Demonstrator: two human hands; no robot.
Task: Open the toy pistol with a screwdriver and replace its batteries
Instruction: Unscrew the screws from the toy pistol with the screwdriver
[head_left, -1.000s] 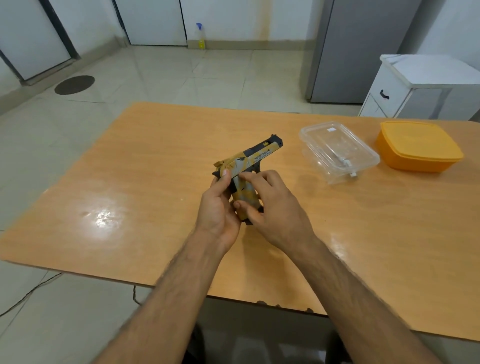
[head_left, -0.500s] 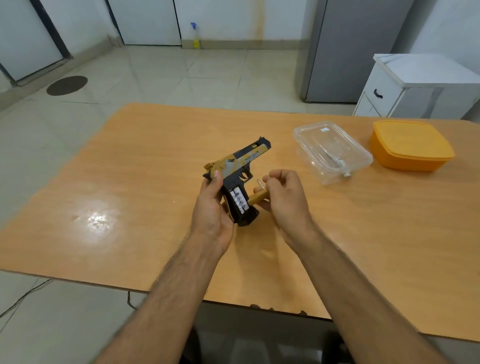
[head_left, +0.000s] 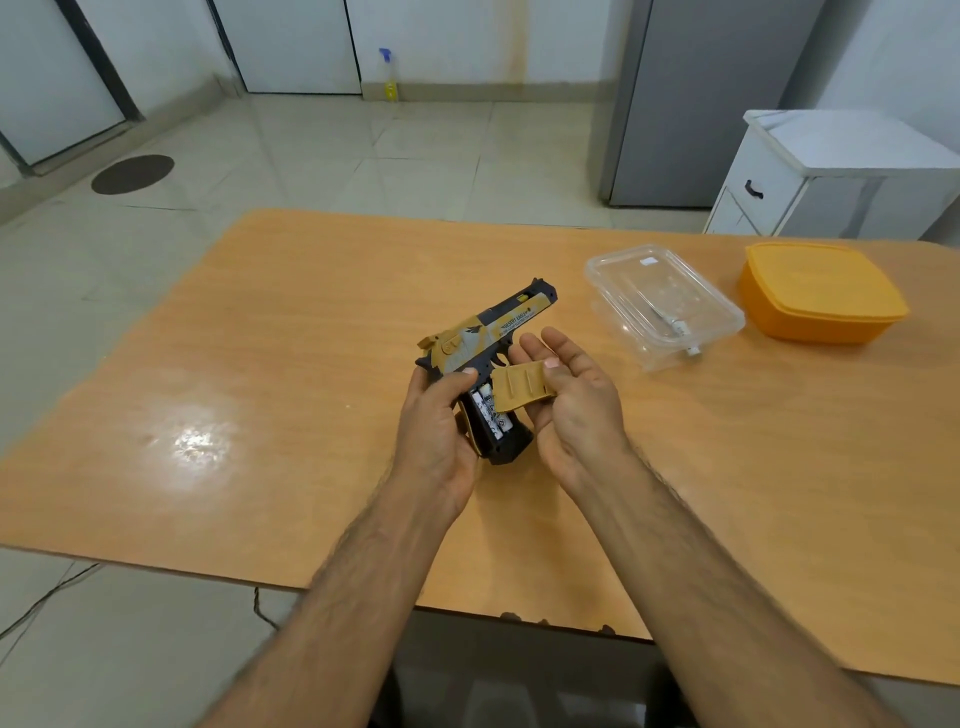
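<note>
Pistol: hard plastic toy, tan and black with a grey streak, blocky slide, printed lettering along its side. Held above the middle of the table, muzzle aimed up and to the right, grip pointing down toward the near edge. Grip side open, showing batteries, white cylinders with dark print, lying side by side in the black cavity.

Left hand wrapped around the back of the grip, thumb pressed on the frame just above the batteries, fingers closed behind it. Right hand palm up just right of the grip, fingers half spread and lightly curled, thumb pinning the cover to the fingers; cover a flat tan rectangle, ribbed with raised bars, overlapping the open grip. Both forearms bare.

Table glossy orange-brown laminate with a bright glare patch at left. Clear box, thin transparent plastic, rounded corners, a small metal-tipped item inside. Orange tub beside it, opaque, lidded, squarish. Pale floor tiles beyond.
</note>
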